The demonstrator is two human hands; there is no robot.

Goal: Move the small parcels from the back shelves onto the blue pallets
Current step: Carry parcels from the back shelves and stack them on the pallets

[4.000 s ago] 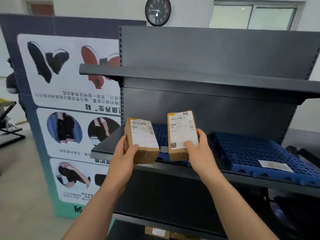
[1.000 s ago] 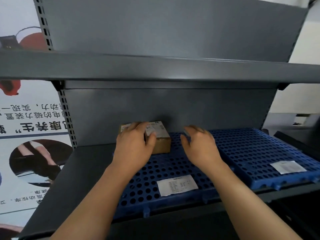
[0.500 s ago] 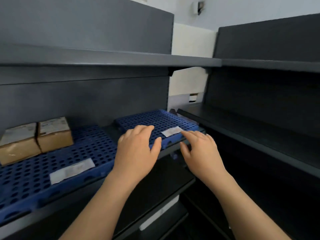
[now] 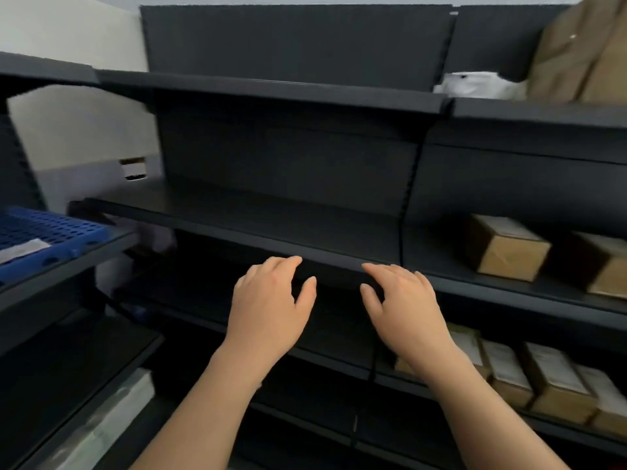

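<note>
Brown cardboard parcels (image 4: 505, 247) sit on the shelf (image 4: 441, 276) at right of frame, long sides running back. Both hands are empty, fingers loosely spread; right hand (image 4: 405, 308) is nearer than left hand (image 4: 269, 307). Blue pallet (image 4: 51, 232) lies far left.

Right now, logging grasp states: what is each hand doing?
Left hand: open, fingers spread, holding nothing.
Right hand: open, fingers spread, holding nothing.
</note>
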